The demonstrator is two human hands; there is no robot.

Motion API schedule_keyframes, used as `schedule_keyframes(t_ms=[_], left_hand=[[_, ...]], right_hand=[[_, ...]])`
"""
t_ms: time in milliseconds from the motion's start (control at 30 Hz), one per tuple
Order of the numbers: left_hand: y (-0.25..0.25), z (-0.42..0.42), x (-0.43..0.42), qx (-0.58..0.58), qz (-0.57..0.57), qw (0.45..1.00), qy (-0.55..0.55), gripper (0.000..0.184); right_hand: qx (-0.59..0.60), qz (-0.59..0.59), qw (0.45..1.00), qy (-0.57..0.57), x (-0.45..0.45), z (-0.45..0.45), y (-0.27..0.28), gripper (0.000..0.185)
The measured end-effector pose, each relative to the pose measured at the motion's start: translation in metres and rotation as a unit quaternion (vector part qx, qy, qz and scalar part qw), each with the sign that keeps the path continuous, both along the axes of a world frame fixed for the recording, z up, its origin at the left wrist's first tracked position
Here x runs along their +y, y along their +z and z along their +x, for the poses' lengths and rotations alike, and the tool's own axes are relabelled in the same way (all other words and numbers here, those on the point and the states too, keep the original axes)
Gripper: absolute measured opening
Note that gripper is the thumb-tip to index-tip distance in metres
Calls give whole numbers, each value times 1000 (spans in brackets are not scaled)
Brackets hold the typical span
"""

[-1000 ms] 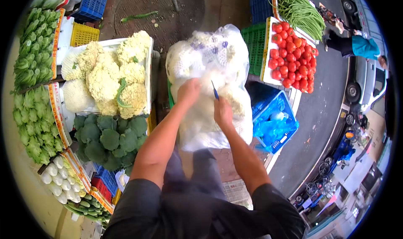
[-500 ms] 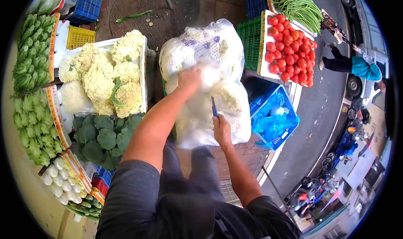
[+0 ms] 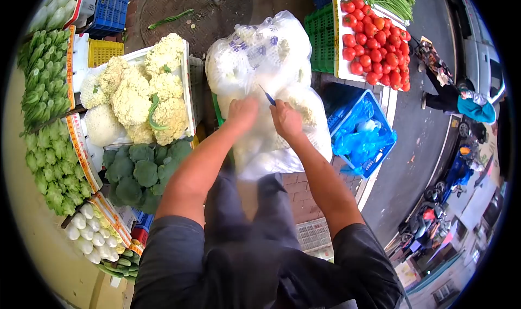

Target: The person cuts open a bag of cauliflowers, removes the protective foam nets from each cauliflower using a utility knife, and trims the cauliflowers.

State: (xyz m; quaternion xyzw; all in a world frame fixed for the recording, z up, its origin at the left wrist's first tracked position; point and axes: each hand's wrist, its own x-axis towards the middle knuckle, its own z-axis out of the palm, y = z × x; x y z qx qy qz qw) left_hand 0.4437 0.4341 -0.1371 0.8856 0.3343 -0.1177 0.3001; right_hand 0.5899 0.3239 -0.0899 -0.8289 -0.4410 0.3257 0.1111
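Observation:
A large clear plastic bag with purple print stands in front of me, filled with cauliflowers wrapped in white foam nets. One cauliflower shows its cream head at the right side of the bag. My right hand is closed round the handle of a small knife, its blade pointing up and left over the bag. Just left of it, my left hand is against the bag's plastic. Motion blurs its fingers, so their grip is unclear.
Loose cauliflowers fill a white box at left, above dark green broccoli. To the right are a blue crate with blue plastic bags and a tray of tomatoes. A person in teal is on the street.
My left hand has drawn back toward me over the bag. My right hand has moved up and forward with the knife, bringing both hands close together.

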Motion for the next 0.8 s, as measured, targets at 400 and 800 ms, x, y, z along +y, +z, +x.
schedule_keyframes(t_ms=[400,800], left_hand=[[26,-42,-3,-26,52,997,-53,13],[54,-113,47,-53,-44,990,-124,8]], right_hand=[[17,-60,996,59,-1,-25,-2,26],[10,-108,994,11,-57,-44,-1,28]])
